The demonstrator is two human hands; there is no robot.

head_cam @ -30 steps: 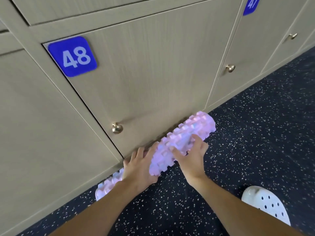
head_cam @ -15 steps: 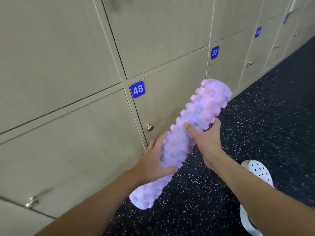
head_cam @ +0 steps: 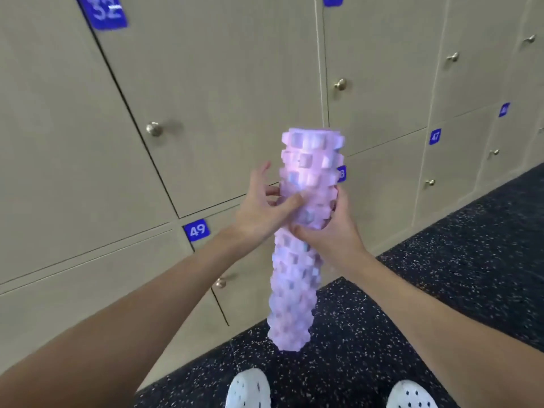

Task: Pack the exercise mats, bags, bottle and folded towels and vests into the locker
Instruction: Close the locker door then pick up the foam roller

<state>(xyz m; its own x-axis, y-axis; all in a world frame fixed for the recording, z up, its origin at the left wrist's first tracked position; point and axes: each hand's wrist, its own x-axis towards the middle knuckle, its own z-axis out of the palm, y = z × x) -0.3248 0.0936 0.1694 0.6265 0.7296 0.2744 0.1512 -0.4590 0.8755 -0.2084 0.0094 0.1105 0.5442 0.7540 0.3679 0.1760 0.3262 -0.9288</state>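
Upright rolled mat held before the lockers
My left hand holds its middle loosely, thumb across; my right hand wraps it firmly. It looks like light, springy foam with grippy knobs, so mid-length should balance best

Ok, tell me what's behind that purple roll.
Closed locker doors and speckled floor. A blue number plate peeks past the roll's right edge; its first digit is covered.
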